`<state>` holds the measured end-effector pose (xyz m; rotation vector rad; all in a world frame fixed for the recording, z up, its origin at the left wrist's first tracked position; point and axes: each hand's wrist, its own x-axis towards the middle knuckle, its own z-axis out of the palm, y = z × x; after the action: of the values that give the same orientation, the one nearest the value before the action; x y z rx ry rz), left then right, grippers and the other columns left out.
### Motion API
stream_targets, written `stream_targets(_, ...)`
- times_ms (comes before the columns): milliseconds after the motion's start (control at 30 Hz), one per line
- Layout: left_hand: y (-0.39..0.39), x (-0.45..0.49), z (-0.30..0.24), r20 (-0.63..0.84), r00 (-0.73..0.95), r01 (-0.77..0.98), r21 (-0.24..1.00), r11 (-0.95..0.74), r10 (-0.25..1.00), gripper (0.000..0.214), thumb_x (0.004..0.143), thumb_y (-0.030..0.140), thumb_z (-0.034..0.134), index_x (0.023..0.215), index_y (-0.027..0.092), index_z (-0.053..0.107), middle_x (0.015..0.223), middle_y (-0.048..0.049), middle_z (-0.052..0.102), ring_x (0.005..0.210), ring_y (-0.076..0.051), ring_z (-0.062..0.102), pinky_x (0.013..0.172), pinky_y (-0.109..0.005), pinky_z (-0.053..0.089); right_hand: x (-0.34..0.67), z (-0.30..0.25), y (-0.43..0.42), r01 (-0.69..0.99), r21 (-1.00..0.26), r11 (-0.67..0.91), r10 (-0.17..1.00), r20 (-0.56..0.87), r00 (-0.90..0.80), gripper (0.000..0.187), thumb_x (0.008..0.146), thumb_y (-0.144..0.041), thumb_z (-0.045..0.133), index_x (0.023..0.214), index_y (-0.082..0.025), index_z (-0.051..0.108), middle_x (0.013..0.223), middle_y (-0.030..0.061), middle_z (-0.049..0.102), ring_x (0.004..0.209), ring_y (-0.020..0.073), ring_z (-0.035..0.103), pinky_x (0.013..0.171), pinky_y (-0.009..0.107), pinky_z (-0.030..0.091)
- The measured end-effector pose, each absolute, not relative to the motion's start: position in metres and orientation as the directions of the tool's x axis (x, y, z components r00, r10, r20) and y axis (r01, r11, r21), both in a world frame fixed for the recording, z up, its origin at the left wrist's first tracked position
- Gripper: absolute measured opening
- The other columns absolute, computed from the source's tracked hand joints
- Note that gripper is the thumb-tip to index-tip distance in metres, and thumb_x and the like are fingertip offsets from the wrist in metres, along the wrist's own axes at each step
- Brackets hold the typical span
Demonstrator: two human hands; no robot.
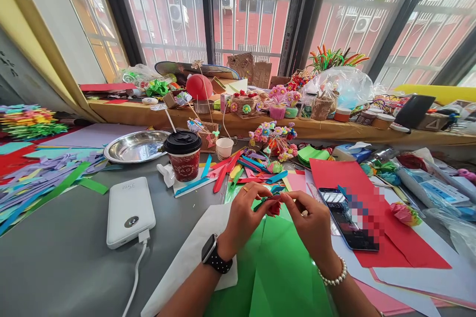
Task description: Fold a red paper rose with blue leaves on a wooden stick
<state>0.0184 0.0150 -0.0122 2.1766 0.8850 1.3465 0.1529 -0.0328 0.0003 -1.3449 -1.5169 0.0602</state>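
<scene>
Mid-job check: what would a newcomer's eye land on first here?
Probably the left hand and right hand at centre, pinching a small red piece above bright green paper. Next, perhaps, the large red paper to the right, with a phone lying partly on it, then the round red ball over the window ledge.

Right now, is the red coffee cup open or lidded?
Lidded: a black lid covers the top of the red coffee cup, which stands upright. How full it is, I cannot tell.
</scene>
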Motion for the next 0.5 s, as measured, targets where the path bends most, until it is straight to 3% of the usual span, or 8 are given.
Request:
stream_targets(333,0.0142,0.0182,-0.0108,0.632,0.302,0.283,0.656,-0.7,0.714,0.009,0.076,0.026,0.054,0.075,0.017,0.053,0.075,-0.0017,0.057,0.075,-0.014,0.053,0.069,-0.027,0.044,0.1506,0.0005,-0.0342,0.689,-0.611,0.39,0.717,0.671,0.19,0.019,0.079,-0.029,0.05,0.07,-0.017,0.062,0.053,-0.0023,0.056,0.04,0.0067,0.041,0.039,0.019,0.033)
stream_targets(500,0.0142,0.0185,-0.0061,0.648,0.273,0.181,0.692,-0.699,0.711,0.008,0.076,0.023,0.054,0.071,0.017,0.054,0.07,-0.0019,0.056,0.068,-0.013,0.053,0.06,-0.024,0.045,0.1484,0.0021,-0.0358,0.648,-0.613,0.452,0.713,0.685,0.15,0.016,0.08,-0.026,0.049,0.073,-0.017,0.061,0.062,0.0009,0.061,0.046,0.0086,0.049,0.042,0.019,0.039)
